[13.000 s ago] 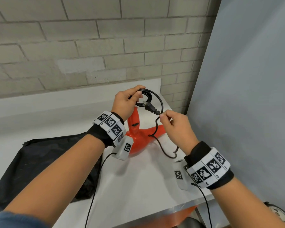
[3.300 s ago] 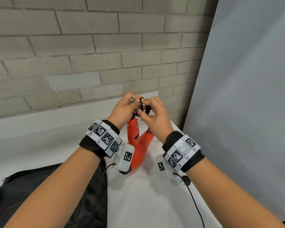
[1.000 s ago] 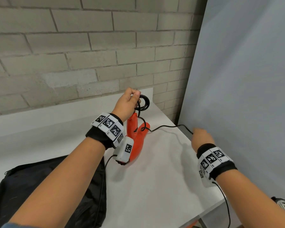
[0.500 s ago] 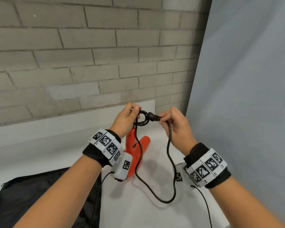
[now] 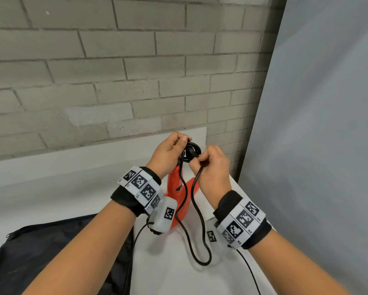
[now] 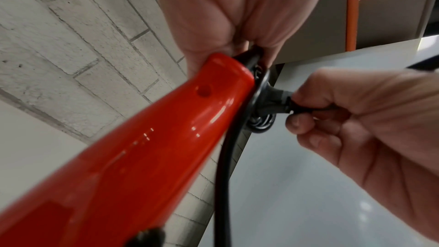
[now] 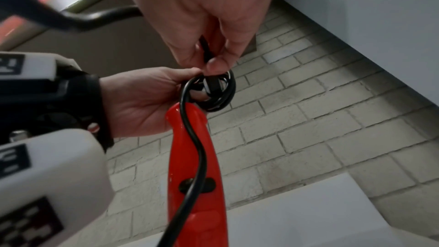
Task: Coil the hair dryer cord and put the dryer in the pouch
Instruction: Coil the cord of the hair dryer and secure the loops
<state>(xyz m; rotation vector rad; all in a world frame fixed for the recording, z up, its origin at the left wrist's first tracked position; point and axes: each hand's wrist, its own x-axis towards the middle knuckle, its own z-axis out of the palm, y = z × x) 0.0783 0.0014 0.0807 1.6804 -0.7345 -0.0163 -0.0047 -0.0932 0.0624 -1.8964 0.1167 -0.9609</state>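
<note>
The left hand (image 5: 168, 153) grips the small coil of black power cord (image 5: 191, 151) at the handle end of the glossy red plastic hair dryer (image 5: 174, 188), which stands over the white surface (image 5: 168, 262) near the brick wall. The right hand (image 5: 213, 167) pinches the cord just behind its black plug, with the plug placed at the coil; a slack loop of cord hangs down to the surface. The black fabric pouch (image 5: 51, 252) lies flat on the surface to the left, beneath the left forearm.
</note>
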